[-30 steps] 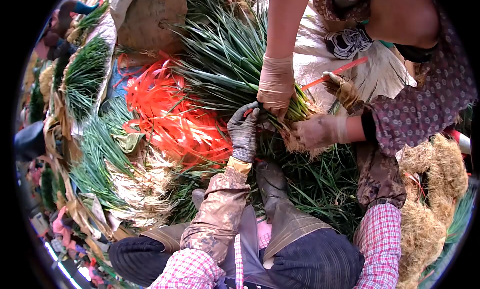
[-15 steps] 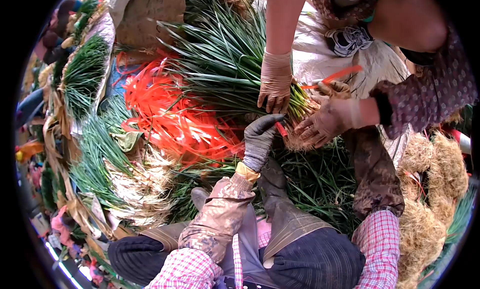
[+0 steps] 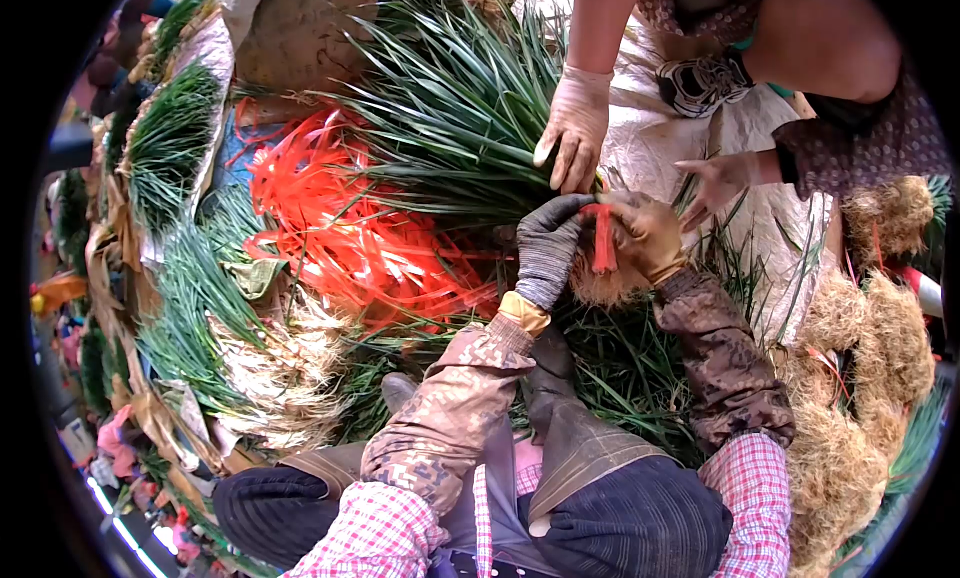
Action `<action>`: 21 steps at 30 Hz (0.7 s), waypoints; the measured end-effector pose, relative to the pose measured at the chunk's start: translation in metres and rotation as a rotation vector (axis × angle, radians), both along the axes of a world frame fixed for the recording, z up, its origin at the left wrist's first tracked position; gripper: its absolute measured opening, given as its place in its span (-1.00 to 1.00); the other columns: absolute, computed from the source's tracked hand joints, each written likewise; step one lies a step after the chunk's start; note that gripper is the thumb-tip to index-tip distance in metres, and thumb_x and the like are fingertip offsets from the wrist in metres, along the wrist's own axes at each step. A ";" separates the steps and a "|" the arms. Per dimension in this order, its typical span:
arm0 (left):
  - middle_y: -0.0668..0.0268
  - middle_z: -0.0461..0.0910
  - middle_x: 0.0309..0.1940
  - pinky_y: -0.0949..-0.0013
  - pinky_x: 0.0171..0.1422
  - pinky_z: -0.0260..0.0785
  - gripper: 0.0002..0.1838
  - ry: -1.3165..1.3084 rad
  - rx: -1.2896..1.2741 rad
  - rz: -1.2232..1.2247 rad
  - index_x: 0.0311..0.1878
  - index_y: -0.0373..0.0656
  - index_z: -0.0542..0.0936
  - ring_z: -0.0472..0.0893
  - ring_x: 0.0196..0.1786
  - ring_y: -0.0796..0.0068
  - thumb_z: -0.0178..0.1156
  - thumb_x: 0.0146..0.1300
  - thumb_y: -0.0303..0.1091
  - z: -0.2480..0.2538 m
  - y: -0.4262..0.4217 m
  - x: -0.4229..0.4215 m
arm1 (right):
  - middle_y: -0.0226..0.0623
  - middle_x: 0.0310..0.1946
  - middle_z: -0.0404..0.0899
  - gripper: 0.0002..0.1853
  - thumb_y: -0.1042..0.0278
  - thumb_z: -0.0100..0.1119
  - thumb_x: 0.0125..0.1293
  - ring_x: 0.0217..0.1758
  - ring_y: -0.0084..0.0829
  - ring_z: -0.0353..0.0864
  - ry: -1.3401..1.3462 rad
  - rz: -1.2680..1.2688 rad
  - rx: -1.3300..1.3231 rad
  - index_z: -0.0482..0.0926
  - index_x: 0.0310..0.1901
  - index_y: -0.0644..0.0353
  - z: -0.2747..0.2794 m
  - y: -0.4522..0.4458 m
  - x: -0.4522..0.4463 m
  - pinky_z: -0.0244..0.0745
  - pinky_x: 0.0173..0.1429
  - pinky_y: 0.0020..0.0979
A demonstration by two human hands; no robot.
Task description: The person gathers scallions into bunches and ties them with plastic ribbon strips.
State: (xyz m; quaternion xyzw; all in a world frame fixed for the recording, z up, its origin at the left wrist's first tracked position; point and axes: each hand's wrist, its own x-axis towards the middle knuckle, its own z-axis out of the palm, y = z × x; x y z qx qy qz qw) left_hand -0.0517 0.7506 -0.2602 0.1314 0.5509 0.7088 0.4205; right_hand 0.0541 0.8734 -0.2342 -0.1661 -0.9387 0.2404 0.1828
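A large bunch of long green plants (image 3: pixel 460 113), like leeks or spring onions, lies with its leaves to the upper left and its fibrous roots (image 3: pixel 605 286) towards me. My left hand (image 3: pixel 548 243), in a grey knit glove, pinches a red plastic strip (image 3: pixel 602 240) at the root end. Closed on the same strip from the other side is my right hand (image 3: pixel 648 233), in a brownish glove. The strip's loose part hangs over the roots; how it passes round the stems is hidden. A co-worker's gloved hand (image 3: pixel 578 128) presses on the stems just above.
A heap of red strips (image 3: pixel 335 233) lies left of the bunch. Loose green plants (image 3: pixel 200 318) with pale roots are further left. Rooted bundles (image 3: pixel 840 438) are stacked at right. The co-worker's other hand (image 3: pixel 725 183) hovers over a pale sheet (image 3: pixel 745 233).
My hands have come together at the strip, which earlier stretched towards the upper right. The co-worker's lower hand has left the roots and moved right; the upper hand still holds the bunch.
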 end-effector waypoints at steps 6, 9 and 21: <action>0.32 0.64 -0.20 0.50 -0.03 0.45 -0.77 0.257 -0.043 -0.042 0.00 -0.27 0.59 0.57 -0.19 0.59 0.16 0.28 -0.53 -0.025 0.009 0.007 | -0.15 -0.37 0.64 -0.78 0.43 0.22 0.11 -0.31 -0.16 0.64 -0.217 0.024 -0.010 0.62 -0.16 0.16 -0.015 -0.002 0.008 0.53 -0.21 -0.25; 0.22 0.61 -0.14 0.46 0.06 0.43 -0.72 0.529 -0.089 -0.098 0.04 -0.26 0.57 0.57 -0.10 0.50 0.11 0.27 -0.58 -0.012 0.005 0.005 | -0.18 -0.35 0.62 -0.72 0.40 0.23 0.10 -0.31 -0.21 0.62 -0.232 0.170 -0.017 0.58 -0.10 0.18 -0.040 0.013 0.015 0.53 -0.14 -0.30; 0.04 0.46 -0.08 0.20 0.10 0.38 -0.41 0.635 0.039 -0.296 0.28 -0.13 0.37 0.51 -0.03 0.05 0.15 0.10 -0.51 -0.029 -0.005 -0.012 | -0.41 -0.27 0.59 -0.74 0.52 0.11 0.24 -0.29 -0.52 0.54 -0.141 -0.026 -1.065 0.56 -0.03 0.26 -0.042 0.004 0.015 0.46 -0.19 -0.52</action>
